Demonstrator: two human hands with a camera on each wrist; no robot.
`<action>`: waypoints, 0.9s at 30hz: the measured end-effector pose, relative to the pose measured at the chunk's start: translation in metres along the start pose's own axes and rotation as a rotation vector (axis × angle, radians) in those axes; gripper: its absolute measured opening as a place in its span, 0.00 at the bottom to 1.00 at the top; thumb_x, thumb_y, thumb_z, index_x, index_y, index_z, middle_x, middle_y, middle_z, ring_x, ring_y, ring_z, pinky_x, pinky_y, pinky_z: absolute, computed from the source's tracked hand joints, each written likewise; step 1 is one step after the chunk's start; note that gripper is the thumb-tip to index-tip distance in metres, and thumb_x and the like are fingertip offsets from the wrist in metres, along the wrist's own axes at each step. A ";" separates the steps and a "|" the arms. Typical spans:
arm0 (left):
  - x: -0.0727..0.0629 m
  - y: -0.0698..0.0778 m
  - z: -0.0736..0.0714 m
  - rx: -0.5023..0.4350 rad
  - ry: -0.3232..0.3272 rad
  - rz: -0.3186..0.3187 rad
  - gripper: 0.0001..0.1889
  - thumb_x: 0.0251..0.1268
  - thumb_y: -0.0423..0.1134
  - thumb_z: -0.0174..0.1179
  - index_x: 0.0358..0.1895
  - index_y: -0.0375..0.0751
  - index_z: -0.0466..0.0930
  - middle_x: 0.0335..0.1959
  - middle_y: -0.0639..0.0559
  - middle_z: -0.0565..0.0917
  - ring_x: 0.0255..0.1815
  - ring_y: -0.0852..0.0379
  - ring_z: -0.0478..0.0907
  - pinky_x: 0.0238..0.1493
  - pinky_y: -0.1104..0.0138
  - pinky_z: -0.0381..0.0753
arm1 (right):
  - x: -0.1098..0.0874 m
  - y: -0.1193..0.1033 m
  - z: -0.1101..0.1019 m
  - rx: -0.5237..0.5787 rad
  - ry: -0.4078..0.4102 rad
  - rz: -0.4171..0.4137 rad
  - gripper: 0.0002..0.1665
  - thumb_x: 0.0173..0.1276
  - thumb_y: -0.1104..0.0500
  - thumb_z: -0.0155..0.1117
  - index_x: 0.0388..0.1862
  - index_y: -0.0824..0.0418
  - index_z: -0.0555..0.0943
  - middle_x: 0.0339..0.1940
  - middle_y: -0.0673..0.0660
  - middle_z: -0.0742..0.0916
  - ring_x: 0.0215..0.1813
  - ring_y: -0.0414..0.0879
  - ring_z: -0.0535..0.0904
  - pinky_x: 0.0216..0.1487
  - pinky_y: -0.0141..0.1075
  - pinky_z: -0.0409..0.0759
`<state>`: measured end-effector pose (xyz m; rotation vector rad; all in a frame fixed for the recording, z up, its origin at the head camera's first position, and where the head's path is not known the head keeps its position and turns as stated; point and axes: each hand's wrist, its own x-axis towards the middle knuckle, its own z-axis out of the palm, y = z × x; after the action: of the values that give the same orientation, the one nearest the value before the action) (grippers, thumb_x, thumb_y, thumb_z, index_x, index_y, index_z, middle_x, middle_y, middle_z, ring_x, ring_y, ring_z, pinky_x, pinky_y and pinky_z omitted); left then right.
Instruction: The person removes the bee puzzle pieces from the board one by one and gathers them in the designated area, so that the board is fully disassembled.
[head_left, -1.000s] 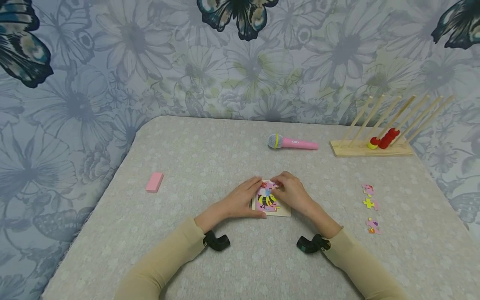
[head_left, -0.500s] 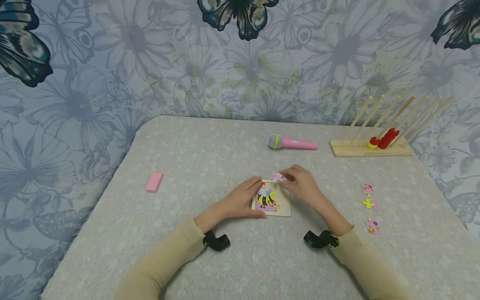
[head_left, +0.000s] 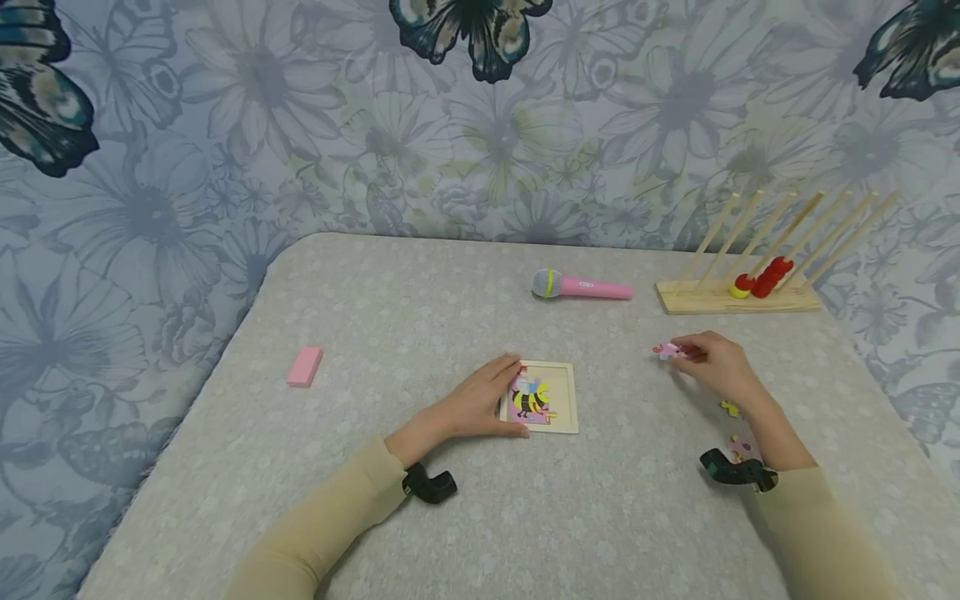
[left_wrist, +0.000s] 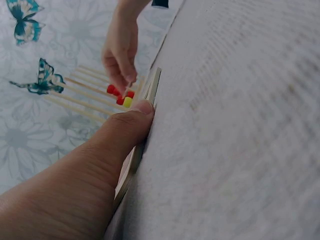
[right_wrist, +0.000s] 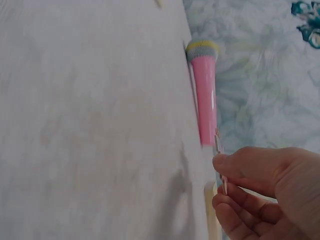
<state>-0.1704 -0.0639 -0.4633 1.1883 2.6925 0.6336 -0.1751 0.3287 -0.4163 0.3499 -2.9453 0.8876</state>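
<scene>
My left hand (head_left: 474, 408) holds the left side of a small wooden puzzle board (head_left: 567, 398), fingertips at its top corner and thumb at its bottom edge. A bee picture made of joined pieces fills the board's left part; bare wood shows on the right. Away to the right, my right hand (head_left: 718, 367) pinches a pink puzzle piece (head_left: 664, 352) above the table. The right wrist view shows this piece (right_wrist: 223, 186) edge-on between thumb and fingers. Below that hand lie a yellow puzzle piece (head_left: 730, 408) and a pink-purple one (head_left: 740, 447), partly hidden by the wrist.
A pink toy microphone (head_left: 592, 288) lies toward the back of the table. Behind the right hand stands a wooden peg rack (head_left: 738, 307) with red and yellow beads (head_left: 765, 283). A pink block (head_left: 304, 367) lies at the left. The patterned wall borders the table's far edge.
My right hand has lifted the pink puzzle piece off the board and carried it right, near the loose pieces. The left hand has stayed at the board.
</scene>
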 end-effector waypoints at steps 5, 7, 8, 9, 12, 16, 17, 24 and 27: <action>-0.001 0.001 -0.001 0.008 0.001 -0.006 0.57 0.50 0.68 0.61 0.72 0.30 0.50 0.74 0.40 0.52 0.74 0.50 0.45 0.71 0.62 0.47 | -0.009 0.016 -0.006 -0.035 -0.063 0.064 0.21 0.63 0.63 0.65 0.52 0.74 0.78 0.41 0.66 0.81 0.43 0.59 0.78 0.44 0.52 0.78; -0.001 0.001 -0.002 0.009 0.001 -0.009 0.57 0.50 0.68 0.61 0.72 0.30 0.50 0.74 0.41 0.52 0.74 0.51 0.45 0.71 0.62 0.47 | -0.011 0.019 -0.006 -0.043 -0.074 0.077 0.20 0.62 0.64 0.65 0.52 0.74 0.78 0.40 0.66 0.81 0.43 0.59 0.77 0.44 0.54 0.78; -0.002 0.001 -0.002 0.012 0.001 -0.009 0.57 0.50 0.68 0.61 0.72 0.30 0.50 0.74 0.41 0.52 0.74 0.51 0.45 0.71 0.62 0.47 | -0.011 0.019 -0.006 -0.048 -0.075 0.080 0.20 0.62 0.64 0.65 0.51 0.74 0.78 0.40 0.66 0.81 0.42 0.59 0.78 0.44 0.54 0.78; -0.002 0.002 -0.002 0.013 0.001 -0.010 0.57 0.50 0.68 0.61 0.72 0.30 0.50 0.74 0.41 0.52 0.74 0.51 0.45 0.71 0.62 0.47 | -0.011 0.020 -0.006 -0.050 -0.076 0.080 0.20 0.62 0.64 0.65 0.51 0.74 0.78 0.40 0.66 0.81 0.42 0.59 0.78 0.44 0.54 0.78; -0.002 0.002 -0.002 0.014 0.003 -0.009 0.56 0.50 0.68 0.61 0.72 0.30 0.50 0.74 0.41 0.52 0.74 0.51 0.45 0.71 0.62 0.47 | -0.012 0.019 -0.007 -0.063 -0.085 0.055 0.19 0.61 0.66 0.66 0.50 0.74 0.79 0.38 0.64 0.82 0.40 0.58 0.78 0.42 0.52 0.78; -0.002 0.002 -0.003 0.012 0.001 -0.010 0.56 0.51 0.68 0.61 0.72 0.30 0.50 0.74 0.41 0.52 0.74 0.51 0.45 0.71 0.62 0.47 | -0.010 0.018 -0.007 -0.080 -0.110 0.047 0.19 0.60 0.65 0.67 0.49 0.74 0.79 0.36 0.63 0.81 0.40 0.57 0.78 0.42 0.51 0.78; -0.002 0.002 -0.003 0.013 0.000 -0.011 0.56 0.51 0.68 0.61 0.73 0.30 0.50 0.74 0.41 0.52 0.74 0.51 0.45 0.71 0.62 0.47 | -0.010 0.018 -0.007 -0.084 -0.113 0.052 0.20 0.60 0.65 0.67 0.49 0.74 0.79 0.37 0.63 0.81 0.40 0.57 0.77 0.42 0.51 0.78; -0.002 0.003 -0.003 0.007 0.000 -0.011 0.56 0.51 0.67 0.62 0.72 0.30 0.50 0.74 0.41 0.52 0.74 0.50 0.46 0.71 0.61 0.48 | -0.010 -0.013 0.000 -0.010 0.001 -0.064 0.21 0.61 0.62 0.68 0.50 0.74 0.79 0.43 0.67 0.83 0.44 0.60 0.79 0.44 0.53 0.78; -0.001 0.003 -0.003 0.005 -0.008 -0.011 0.56 0.51 0.68 0.61 0.73 0.30 0.49 0.74 0.41 0.51 0.74 0.51 0.45 0.71 0.62 0.47 | -0.008 -0.043 0.017 0.054 0.016 -0.148 0.19 0.62 0.61 0.68 0.50 0.70 0.80 0.45 0.63 0.84 0.45 0.57 0.81 0.44 0.50 0.80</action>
<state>-0.1681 -0.0640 -0.4592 1.1742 2.6938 0.6196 -0.1568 0.2860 -0.4083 0.5526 -2.8405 0.9474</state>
